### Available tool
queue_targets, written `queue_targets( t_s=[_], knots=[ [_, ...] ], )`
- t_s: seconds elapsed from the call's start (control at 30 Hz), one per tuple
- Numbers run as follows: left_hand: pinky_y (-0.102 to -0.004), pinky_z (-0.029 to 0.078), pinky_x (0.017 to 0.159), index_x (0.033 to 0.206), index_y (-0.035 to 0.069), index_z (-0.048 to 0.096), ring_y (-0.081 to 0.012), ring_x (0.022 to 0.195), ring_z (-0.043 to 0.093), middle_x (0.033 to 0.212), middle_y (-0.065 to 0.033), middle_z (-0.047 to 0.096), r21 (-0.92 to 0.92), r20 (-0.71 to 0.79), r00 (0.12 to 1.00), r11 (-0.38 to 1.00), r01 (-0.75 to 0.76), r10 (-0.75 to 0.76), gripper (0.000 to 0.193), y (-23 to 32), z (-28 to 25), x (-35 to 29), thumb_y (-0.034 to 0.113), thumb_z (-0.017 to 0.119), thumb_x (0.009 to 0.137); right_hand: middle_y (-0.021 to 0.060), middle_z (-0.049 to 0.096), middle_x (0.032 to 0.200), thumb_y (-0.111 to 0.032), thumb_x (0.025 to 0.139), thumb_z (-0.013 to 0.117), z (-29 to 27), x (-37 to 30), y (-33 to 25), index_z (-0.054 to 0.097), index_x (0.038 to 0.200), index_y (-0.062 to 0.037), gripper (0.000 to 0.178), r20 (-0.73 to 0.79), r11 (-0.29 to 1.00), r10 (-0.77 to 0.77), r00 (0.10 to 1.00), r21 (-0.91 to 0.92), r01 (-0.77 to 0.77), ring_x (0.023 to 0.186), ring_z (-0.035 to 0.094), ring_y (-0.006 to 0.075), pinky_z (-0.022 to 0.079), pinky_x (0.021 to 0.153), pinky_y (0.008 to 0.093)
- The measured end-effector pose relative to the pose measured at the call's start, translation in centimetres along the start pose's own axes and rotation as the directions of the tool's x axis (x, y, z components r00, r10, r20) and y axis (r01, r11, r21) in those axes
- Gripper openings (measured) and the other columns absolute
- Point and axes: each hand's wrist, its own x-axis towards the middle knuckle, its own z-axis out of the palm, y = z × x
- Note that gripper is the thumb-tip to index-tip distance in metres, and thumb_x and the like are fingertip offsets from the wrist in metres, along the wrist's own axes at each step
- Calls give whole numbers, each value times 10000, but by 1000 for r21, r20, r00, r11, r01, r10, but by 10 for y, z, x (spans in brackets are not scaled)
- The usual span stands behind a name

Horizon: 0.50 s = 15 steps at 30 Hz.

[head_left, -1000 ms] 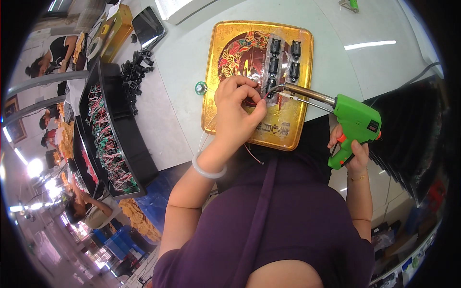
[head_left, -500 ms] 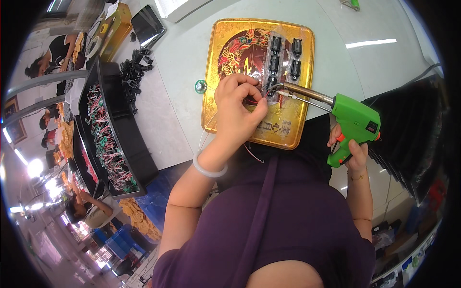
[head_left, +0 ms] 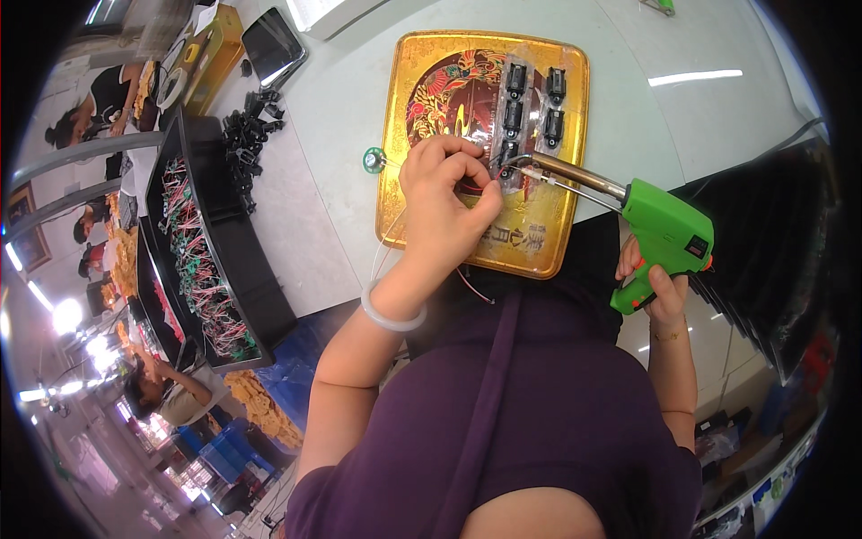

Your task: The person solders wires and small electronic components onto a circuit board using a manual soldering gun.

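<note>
My left hand [head_left: 444, 198] rests over a gold tin lid [head_left: 558, 202]. Its thumb and forefinger pinch a thin wire, whose end reaches a black plastic part [head_left: 508, 166] at the soldering tip. My right hand [head_left: 663, 295] grips a green soldering gun [head_left: 669, 235] by its handle. The gun's metal barrel points left, its bent tip touching or just above that part. Several black parts stand in two columns on clear strips on the lid, among them one upper right part [head_left: 556, 85]. A small green round component [head_left: 373, 160] with thin wires lies beside the lid's left edge.
At the left, a black bin [head_left: 235, 296] holds many green components with red and white wires. Loose black parts [head_left: 247, 144] are heaped behind it. A dark phone-like slab [head_left: 276, 47] lies farther back. Other people work at the far left. Dark stacked trays [head_left: 763, 260] stand at right.
The soldering gun has shifted very slightly to the right and down. Both hands keep nearly the same place and grip.
</note>
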Motion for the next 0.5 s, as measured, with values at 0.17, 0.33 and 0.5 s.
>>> queue_targets(
  t_s=[0.17, 0.33, 0.5],
  knots=[
    [-362, 303, 845, 609, 84, 534, -232, 926, 459, 872, -32, 532, 4, -7, 1000, 1000, -9, 9, 100, -1, 1, 0, 86, 633, 592, 91, 501, 742, -309, 809, 555, 3, -1, -1, 499, 903, -2, 326, -10, 1000, 7, 1000, -25, -7, 673, 502, 172, 441, 594, 290],
    [-366, 310, 838, 598, 80, 524, -235, 928, 458, 870, -33, 531, 9, -11, 1000, 1000, -14, 14, 107, -1, 2, 1, 80, 630, 585, 87, 499, 735, -336, 810, 561, 4, -2, -1, 501, 895, -2, 350, -17, 999, 10, 1000, -52, -11, 665, 500, 170, 437, 592, 286],
    [-367, 307, 846, 597, 80, 526, -236, 932, 459, 870, -34, 531, 11, -17, 1000, 1000, -11, 12, 104, 0, 1, 2, 79, 629, 586, 110, 517, 767, -354, 805, 548, 3, -1, -1, 502, 932, 14, 392, 3, 998, -16, 1000, -64, 16, 679, 510, 177, 441, 597, 289]
  ],
)
